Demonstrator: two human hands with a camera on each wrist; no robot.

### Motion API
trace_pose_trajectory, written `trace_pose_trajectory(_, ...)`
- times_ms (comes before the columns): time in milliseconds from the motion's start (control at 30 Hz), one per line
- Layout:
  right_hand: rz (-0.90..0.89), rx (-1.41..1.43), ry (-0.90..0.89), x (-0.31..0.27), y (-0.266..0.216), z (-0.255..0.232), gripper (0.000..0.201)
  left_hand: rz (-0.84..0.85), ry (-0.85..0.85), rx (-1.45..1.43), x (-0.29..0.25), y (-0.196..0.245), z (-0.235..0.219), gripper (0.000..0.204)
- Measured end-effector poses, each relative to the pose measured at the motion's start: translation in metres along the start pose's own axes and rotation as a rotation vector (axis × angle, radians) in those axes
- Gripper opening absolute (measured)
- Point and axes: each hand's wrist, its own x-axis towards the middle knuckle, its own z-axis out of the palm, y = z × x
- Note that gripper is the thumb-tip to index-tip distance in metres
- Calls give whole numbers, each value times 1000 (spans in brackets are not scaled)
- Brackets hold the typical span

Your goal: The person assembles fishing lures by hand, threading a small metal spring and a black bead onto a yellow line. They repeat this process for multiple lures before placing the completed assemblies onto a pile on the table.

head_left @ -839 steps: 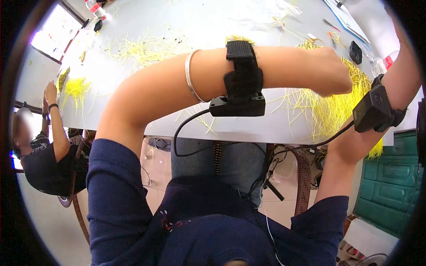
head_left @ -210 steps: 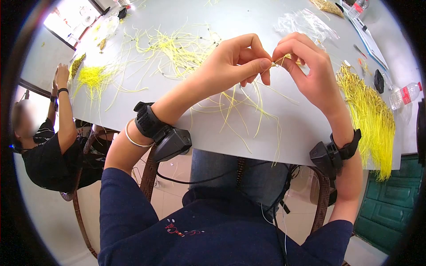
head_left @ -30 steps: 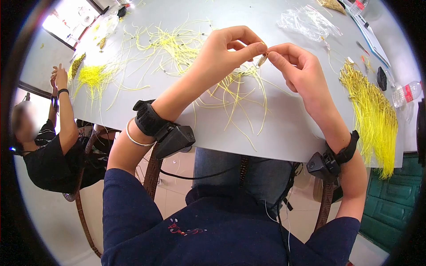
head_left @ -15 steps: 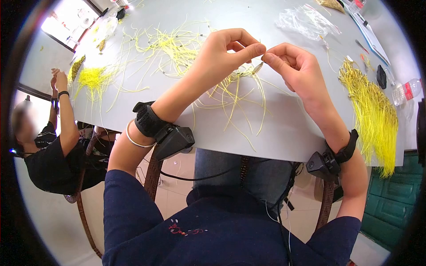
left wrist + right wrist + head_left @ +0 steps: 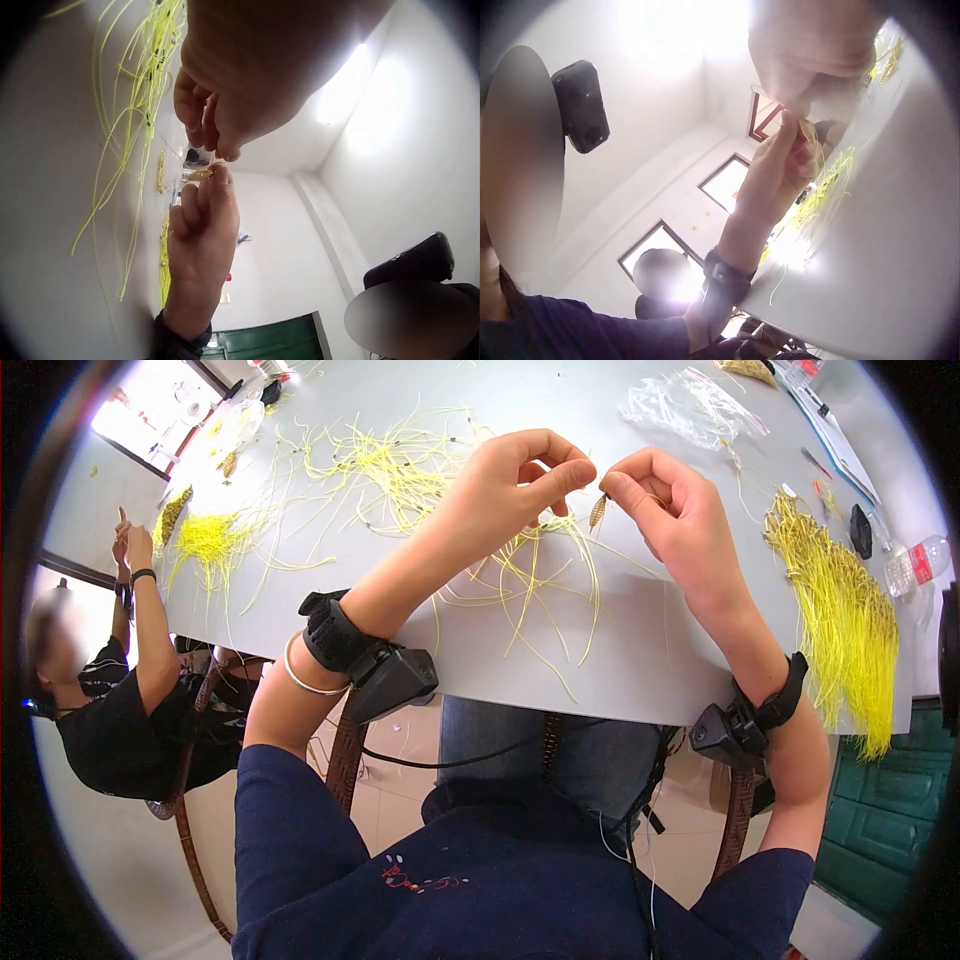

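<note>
A small gold-coloured, ribbed, spindle-shaped piece (image 5: 598, 512), like a wound wire spring, hangs below the fingertips of my right hand (image 5: 680, 510). Thumb and forefinger of that hand pinch its upper end. My left hand (image 5: 515, 485) faces it from the left, thumb and forefinger drawn together around a thin cord end that is mostly hidden. A narrow gap parts the two hands' fingertips. In the left wrist view the gold piece (image 5: 199, 175) lies across the right fingertips. Beneath the hands, loose yellow cords (image 5: 530, 575) spread over the grey table (image 5: 640, 650).
A dense bundle of yellow cords with gold ends (image 5: 835, 620) lies at the table's right, near a bottle (image 5: 915, 567). A clear plastic bag (image 5: 695, 410) lies at the back. More tangled yellow cords (image 5: 395, 470) lie left of the hands. Another person (image 5: 120, 700) sits at far left.
Over the last second the right hand has drawn slightly away from the left, and the gold piece has tilted, then swung back to hang nearly straight down. Seven seconds ago long cords trailed from the hands.
</note>
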Motion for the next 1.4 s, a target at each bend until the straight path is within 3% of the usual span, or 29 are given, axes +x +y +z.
trace_pose_trajectory(167,15,-4,-3,1,1,-2,11,63,-9,57,-2,1,2,22)
trace_pose_trajectory(400,14,10,19,0,-1,0,12,21,26,-66,-3,6,3,21)
trace_pose_trajectory(500,17,9,8,-1,-1,-1,12,36,-27,45,-2,5,0,20)
trace_pose_trajectory(700,5,16,17,0,2,0,13,152,-95,3,-2,6,-1,19)
trace_pose_trajectory(767,-11,71,34,0,1,1,13,282,-164,-186,0,1,3,23)
trace_pose_trajectory(900,-23,48,92,-1,-5,0,12,243,-96,-337,-4,6,13,32)
trace_pose_trajectory(967,-32,26,88,-1,-2,1,12,136,-103,-418,-4,7,13,38)
trace_pose_trajectory(1200,-29,-5,94,-2,0,4,11,123,-49,-343,-2,2,7,33)
trace_pose_trajectory(1267,-99,-104,93,0,9,3,10,132,33,-291,-1,1,7,29)
trace_pose_trajectory(1400,-148,-245,73,-2,-2,2,10,116,34,-264,-2,0,4,27)
